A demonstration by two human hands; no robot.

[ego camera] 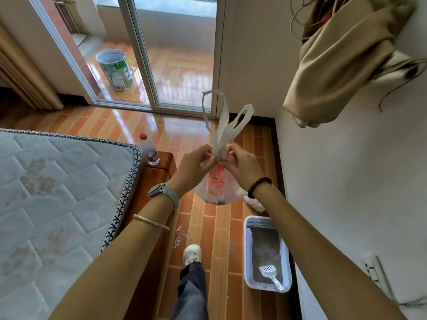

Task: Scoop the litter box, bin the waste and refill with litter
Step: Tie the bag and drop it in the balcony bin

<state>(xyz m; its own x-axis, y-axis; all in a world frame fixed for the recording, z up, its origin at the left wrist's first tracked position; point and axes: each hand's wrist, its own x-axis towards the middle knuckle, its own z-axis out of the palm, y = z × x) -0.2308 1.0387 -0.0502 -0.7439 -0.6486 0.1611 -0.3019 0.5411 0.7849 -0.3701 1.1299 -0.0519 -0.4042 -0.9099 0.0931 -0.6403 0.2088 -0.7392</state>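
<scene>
Knotting the waste bag point(216, 183)
Both hands, left point(194, 168) and right point(242, 166), pinch its twisted neck; a loose knot would probably spill waste onto the tiled floor point(221, 232).

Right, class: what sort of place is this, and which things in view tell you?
Probably a bedroom in a home: a quilted mattress on a wooden bed frame, a sliding glass door onto a balcony, and a litter box on the tiled floor.
</scene>
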